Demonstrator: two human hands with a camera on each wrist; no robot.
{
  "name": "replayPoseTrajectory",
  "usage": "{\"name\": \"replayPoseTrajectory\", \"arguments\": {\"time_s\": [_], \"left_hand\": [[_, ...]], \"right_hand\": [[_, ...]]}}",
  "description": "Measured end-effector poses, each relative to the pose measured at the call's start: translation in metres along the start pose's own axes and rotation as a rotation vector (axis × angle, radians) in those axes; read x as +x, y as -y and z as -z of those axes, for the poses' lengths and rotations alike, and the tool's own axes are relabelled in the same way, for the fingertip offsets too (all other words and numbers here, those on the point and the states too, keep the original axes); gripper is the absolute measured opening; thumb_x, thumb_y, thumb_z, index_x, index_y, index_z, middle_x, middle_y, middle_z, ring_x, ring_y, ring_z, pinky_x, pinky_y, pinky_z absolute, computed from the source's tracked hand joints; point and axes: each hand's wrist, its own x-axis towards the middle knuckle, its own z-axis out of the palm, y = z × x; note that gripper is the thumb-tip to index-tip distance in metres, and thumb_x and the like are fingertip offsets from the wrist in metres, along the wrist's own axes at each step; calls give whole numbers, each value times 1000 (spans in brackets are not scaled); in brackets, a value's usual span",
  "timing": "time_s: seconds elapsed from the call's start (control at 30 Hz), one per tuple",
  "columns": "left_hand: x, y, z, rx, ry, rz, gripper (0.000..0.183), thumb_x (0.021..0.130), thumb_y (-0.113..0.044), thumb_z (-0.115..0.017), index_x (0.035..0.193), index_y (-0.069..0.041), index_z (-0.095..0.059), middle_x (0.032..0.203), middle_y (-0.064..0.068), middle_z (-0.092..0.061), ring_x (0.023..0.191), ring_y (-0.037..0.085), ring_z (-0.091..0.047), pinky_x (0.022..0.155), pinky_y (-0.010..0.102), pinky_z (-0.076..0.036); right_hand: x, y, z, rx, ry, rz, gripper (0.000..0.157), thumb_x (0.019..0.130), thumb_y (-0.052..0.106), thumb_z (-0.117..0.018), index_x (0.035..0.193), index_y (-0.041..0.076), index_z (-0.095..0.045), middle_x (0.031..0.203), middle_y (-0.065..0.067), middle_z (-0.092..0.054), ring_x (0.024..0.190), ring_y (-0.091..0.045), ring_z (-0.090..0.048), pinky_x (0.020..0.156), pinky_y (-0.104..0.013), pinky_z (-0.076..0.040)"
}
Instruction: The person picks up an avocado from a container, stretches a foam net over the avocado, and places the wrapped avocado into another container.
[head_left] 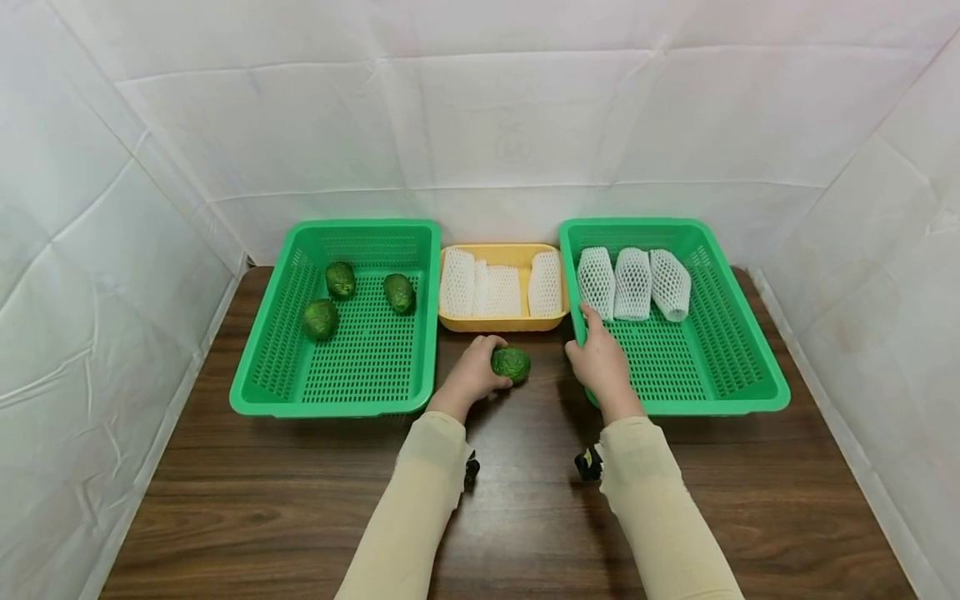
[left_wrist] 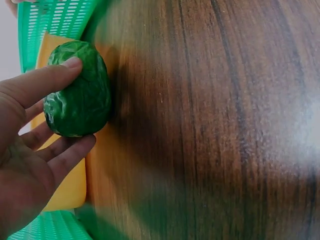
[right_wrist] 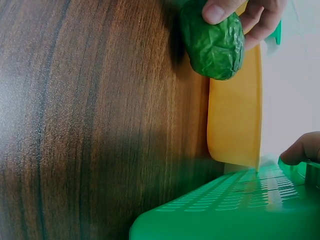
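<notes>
My left hand (head_left: 472, 371) holds a glossy, wrinkled green avocado (head_left: 511, 365) over the table, in front of the yellow tray. In the left wrist view the thumb (left_wrist: 62, 72) lies across the avocado, with the other fingers behind and beneath it. My right hand (head_left: 602, 364) is at the near left rim of the right green basket (head_left: 738, 333), its index finger extended over the rim and its thumb outside. Inside that basket lie three white foam net sleeves (head_left: 632, 283), side by side toward the back.
The left green basket (head_left: 360, 367) holds three more avocados (head_left: 321, 319). Between the baskets stands the yellow tray (head_left: 504, 323) with several white foam net sleeves (head_left: 545, 283). All rest on a dark wooden table (head_left: 525, 533). White sheeting (head_left: 510, 125) stands behind and at both sides.
</notes>
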Motion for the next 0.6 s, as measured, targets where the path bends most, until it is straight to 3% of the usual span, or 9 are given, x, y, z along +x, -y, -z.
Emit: {"name": "replayPoseTrajectory", "arguments": {"time_s": [0.1,0.17,0.4,0.6], "left_hand": [[1,0,-1,0,-1,-9,61,78,-13,-76,131,-11,-47,130,10,-43,114,28,-47,92,42,-42],[3,0,0,9,1,-15,61,78,-13,-76,132,-12,-47,131,10,-43,115,28,-47,93,42,-41],[5,-1,-1,38,16,-31,65,78,-14,-76,135,-14,-44,134,9,-42,117,29,-45,92,42,-42],[4,-2,-2,34,14,-41,68,77,-13,-77,135,-16,-42,135,10,-40,120,32,-41,90,44,-43]], "right_hand": [[0,0,0,0,0,0,65,91,14,-45,149,15,-17,128,-18,-49,46,-21,-41,45,-34,-36],[0,0,0,-2,-1,-2,64,91,14,-46,149,15,-17,123,-18,-51,46,-21,-42,45,-34,-36],[0,1,-1,-16,-7,-5,64,91,14,-46,148,15,-19,83,-14,-53,46,-21,-42,46,-34,-36],[0,0,-1,-24,-3,-7,64,90,14,-45,148,15,-18,62,-10,-48,44,-20,-40,43,-33,-34]]}}
